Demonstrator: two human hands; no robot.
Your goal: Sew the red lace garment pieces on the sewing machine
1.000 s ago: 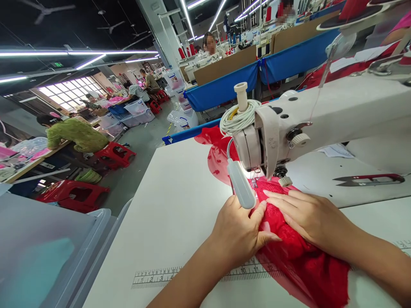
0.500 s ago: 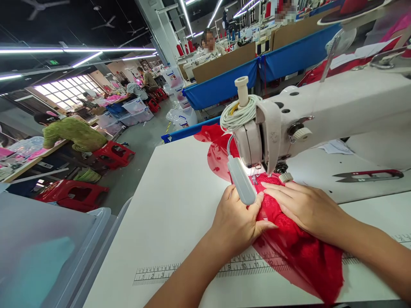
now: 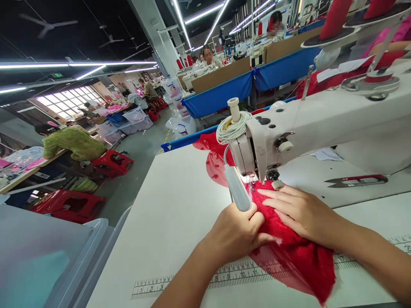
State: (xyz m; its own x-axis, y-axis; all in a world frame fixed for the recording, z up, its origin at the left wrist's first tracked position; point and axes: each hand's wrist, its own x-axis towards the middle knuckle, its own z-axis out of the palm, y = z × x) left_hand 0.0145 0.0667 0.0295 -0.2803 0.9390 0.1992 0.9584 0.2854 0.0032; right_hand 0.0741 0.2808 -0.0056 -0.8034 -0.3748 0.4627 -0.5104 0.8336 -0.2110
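Red lace fabric (image 3: 298, 256) lies on the white sewing table (image 3: 173, 214) and runs under the head of a white sewing machine (image 3: 308, 124). My left hand (image 3: 236, 233) sits on the fabric's left edge just below the machine's small lamp (image 3: 237, 188), its fingers curled and pinching the cloth. My right hand (image 3: 298, 211) lies flat on the fabric with fingers stretched toward the presser foot (image 3: 253, 185). More red fabric (image 3: 213, 160) spills out behind the needle.
Red-handled thread snips (image 3: 356, 181) rest on the machine bed at the right. A printed ruler (image 3: 199, 280) runs along the table's front. A clear plastic bin (image 3: 48, 261) stands at the left. Other people work at tables beyond, among red stools (image 3: 112, 161).
The fabric has fed further under the machine, so less of it trails toward me. Both hands followed it forward, and my left fingers have curled tighter on its edge.
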